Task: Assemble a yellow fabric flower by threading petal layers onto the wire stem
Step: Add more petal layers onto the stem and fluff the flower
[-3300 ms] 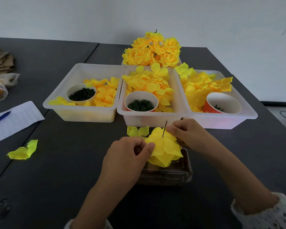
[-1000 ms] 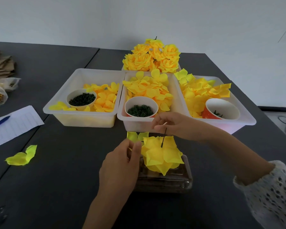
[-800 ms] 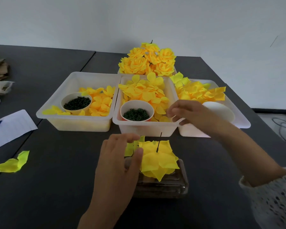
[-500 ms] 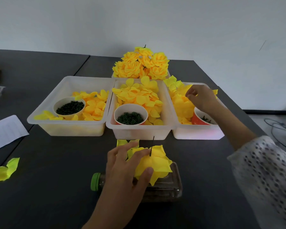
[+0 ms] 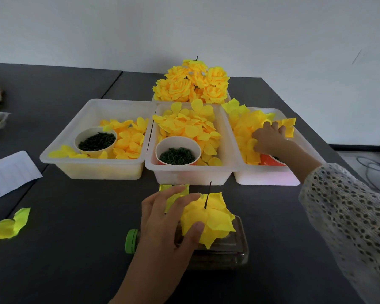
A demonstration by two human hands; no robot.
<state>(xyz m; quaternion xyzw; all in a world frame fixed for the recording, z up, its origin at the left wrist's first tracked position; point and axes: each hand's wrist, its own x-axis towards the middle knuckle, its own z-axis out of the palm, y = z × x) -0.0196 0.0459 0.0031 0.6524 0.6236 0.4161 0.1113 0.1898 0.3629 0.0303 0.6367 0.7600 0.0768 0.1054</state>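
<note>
A partial yellow flower (image 5: pixel 208 220) sits on a thin dark wire stem (image 5: pixel 208 194) that stands up from a clear bottle (image 5: pixel 226 253) lying on the table. My left hand (image 5: pixel 167 222) rests on the flower's left side, thumb and index finger pressing on the petals. My right hand (image 5: pixel 269 139) reaches into the right bin (image 5: pixel 268 178), its fingers curled into the pile of yellow petal layers (image 5: pixel 246 126). Which piece the fingers hold is hidden in the pile.
A middle bin (image 5: pixel 184 174) and a left bin (image 5: pixel 92 110) hold more petals, each with a cup of green parts (image 5: pixel 178 150). Finished flowers (image 5: pixel 193 84) stand behind. An orange cup (image 5: pixel 267 161) sits under my right wrist. A loose petal (image 5: pixel 9 224) and paper (image 5: pixel 9 172) lie left.
My right hand let go of the wire stem and moved right into the right bin's petals. My left hand shifted onto the flower and stayed there.
</note>
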